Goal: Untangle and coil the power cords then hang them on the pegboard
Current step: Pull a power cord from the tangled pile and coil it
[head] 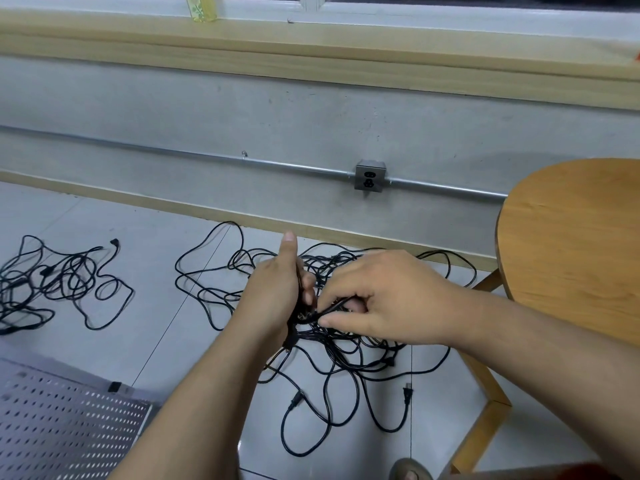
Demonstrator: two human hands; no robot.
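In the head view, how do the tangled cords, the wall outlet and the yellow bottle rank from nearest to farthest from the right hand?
1. The tangled cords: pinched by the right hand itself.
2. The wall outlet: on the grey wall, beyond the hand.
3. The yellow bottle: on the window sill, far upper left.

A tangle of black power cords (332, 348) sprawls on the pale tiled floor (145, 341) before a grey concrete wall (242, 109). A left hand (277, 289) and right hand (384, 292) meet above its middle, each gripping strands. A second heap of black cords (59, 282) lies well apart to the left. A perforated grey metal pegboard (62, 420) lies flat at near left, and a round wooden table (571, 237) stands at right. Behind, a square metal outlet box (370, 176) sits on a metal conduit pipe (173, 154) running along the wall.
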